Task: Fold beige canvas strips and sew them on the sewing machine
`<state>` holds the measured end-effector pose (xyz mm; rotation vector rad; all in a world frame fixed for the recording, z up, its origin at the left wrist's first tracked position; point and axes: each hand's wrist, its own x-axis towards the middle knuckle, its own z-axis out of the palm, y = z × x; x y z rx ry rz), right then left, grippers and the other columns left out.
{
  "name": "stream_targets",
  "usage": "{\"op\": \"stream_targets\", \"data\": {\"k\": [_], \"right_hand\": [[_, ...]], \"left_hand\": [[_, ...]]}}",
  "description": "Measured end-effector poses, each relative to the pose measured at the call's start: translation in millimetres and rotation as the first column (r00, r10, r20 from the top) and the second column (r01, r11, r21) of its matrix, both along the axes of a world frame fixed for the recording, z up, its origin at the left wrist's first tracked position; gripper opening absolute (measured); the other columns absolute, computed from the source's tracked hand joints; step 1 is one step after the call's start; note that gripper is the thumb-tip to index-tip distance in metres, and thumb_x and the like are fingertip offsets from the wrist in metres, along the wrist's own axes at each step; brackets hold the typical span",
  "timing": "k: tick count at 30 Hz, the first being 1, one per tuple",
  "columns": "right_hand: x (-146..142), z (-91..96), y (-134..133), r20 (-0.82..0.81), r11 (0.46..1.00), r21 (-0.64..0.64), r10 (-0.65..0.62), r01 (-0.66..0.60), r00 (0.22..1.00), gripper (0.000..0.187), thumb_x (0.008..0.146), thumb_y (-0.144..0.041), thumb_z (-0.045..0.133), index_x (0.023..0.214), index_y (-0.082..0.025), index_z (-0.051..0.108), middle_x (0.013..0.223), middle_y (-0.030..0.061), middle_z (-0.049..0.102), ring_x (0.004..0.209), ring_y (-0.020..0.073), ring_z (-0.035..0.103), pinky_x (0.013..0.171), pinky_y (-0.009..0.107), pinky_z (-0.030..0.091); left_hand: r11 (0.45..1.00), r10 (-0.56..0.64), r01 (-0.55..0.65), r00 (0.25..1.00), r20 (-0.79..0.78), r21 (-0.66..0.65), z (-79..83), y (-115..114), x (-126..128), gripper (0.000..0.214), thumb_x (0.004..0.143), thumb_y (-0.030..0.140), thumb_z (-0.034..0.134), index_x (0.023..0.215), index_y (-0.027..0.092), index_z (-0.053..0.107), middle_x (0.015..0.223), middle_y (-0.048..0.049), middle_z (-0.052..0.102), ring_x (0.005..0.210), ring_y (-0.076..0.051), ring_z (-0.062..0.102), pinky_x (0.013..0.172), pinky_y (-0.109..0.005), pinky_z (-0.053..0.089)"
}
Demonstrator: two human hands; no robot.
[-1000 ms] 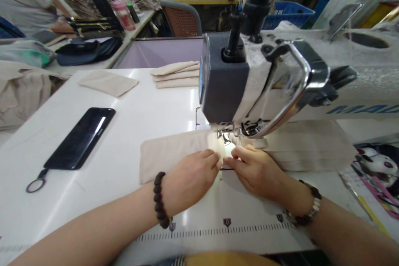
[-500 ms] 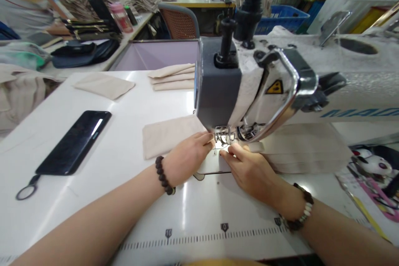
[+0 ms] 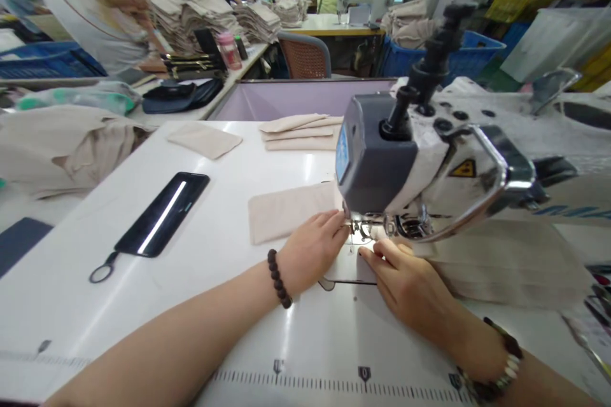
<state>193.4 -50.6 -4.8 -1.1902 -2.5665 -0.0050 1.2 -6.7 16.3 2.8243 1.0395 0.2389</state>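
Observation:
A flat beige fabric piece (image 3: 291, 211) lies on the white table, its right end reaching under the sewing machine head (image 3: 377, 152). My left hand (image 3: 312, 251) is closed at the fabric's near right edge, fingertips close to the presser foot (image 3: 360, 230); its thumb is hidden. Just right of the needle area, my right hand (image 3: 413, 283) has its fingers curled together, with thumb and forefinger near the lit needle plate (image 3: 351, 257). Whatever lies between those fingers is too small to make out. Stacked beige fabric (image 3: 510, 264) spreads beyond the right hand, under the machine arm.
A black phone (image 3: 165, 213) with a ring strap lies on the left. Folded beige fabric (image 3: 300, 133) and a single beige piece (image 3: 205, 140) lie toward the back. A co-worker (image 3: 95, 19) is at the left table. Behind are a chair (image 3: 305, 56) and blue basket (image 3: 470, 54).
The camera view has turned left and tilted up, so everything appears farther right and more background shows. Both hands stay near the needle; the fabric's position looks nearly the same.

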Motion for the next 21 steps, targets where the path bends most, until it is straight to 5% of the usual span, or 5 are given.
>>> {"op": "stream_targets", "data": {"k": [4, 8, 12, 16, 21], "right_hand": [[4.4, -8.3, 0.9, -0.038, 0.998, 0.045, 0.048, -0.047, 0.998, 0.033, 0.085, -0.008, 0.034, 0.111, -0.007, 0.055, 0.089, 0.0127, 0.060, 0.076, 0.0192, 0.057, 0.071, 0.033, 0.048], [10.1, -3.3, -5.2, -0.055, 0.987, 0.120, 0.117, -0.110, 0.992, 0.036, 0.087, -0.011, 0.034, 0.120, -0.011, 0.049, 0.100, 0.0119, 0.061, 0.083, 0.0167, 0.059, 0.072, 0.027, 0.049], [23.9, 21.5, -18.9, -0.026, 0.957, 0.248, 0.164, -0.152, 0.986, 0.027, 0.086, -0.012, 0.040, 0.107, -0.018, 0.055, 0.092, 0.0068, 0.064, 0.087, 0.0179, 0.058, 0.077, 0.031, 0.045], [46.3, 44.2, -21.3, 0.052, 0.942, 0.311, -0.145, 0.122, 0.988, 0.023, 0.089, -0.029, 0.041, 0.078, -0.018, 0.058, 0.071, 0.0069, 0.059, 0.068, 0.0206, 0.055, 0.064, 0.036, 0.040], [65.0, 49.3, -16.0, 0.099, 0.949, 0.024, -0.315, 0.314, 0.944, 0.022, 0.087, -0.020, 0.040, 0.074, -0.017, 0.057, 0.071, 0.0040, 0.056, 0.063, 0.0157, 0.053, 0.057, 0.028, 0.039]], "left_hand": [[0.972, 0.233, -0.234, 0.963, -0.132, 0.009, -2.4, 5.2, -5.8, 0.018, 0.086, 0.009, 0.039, 0.094, 0.009, 0.056, 0.096, -0.0124, 0.058, 0.091, -0.023, 0.056, 0.077, -0.037, 0.049], [0.913, 0.393, -0.383, 0.918, -0.054, 0.142, -16.1, 21.8, -15.7, 0.040, 0.084, 0.006, 0.035, 0.124, 0.004, 0.038, 0.134, -0.0238, 0.036, 0.125, -0.031, 0.035, 0.097, -0.050, 0.034], [0.950, 0.271, -0.263, 0.962, -0.027, 0.172, -18.3, 21.9, -20.4, 0.039, 0.084, 0.005, 0.034, 0.122, 0.008, 0.041, 0.138, -0.0193, 0.033, 0.130, -0.030, 0.027, 0.100, -0.052, 0.030], [0.984, 0.154, -0.150, 0.987, -0.035, 0.096, 0.3, 11.6, -17.9, 0.022, 0.087, 0.009, 0.037, 0.099, 0.011, 0.055, 0.113, -0.0152, 0.054, 0.104, -0.023, 0.054, 0.087, -0.039, 0.044], [0.997, 0.047, -0.042, 0.995, -0.088, 0.062, 24.6, -5.0, -12.7, 0.018, 0.085, 0.008, 0.043, 0.095, 0.010, 0.057, 0.103, -0.0140, 0.059, 0.090, -0.023, 0.059, 0.079, -0.037, 0.049]]}}
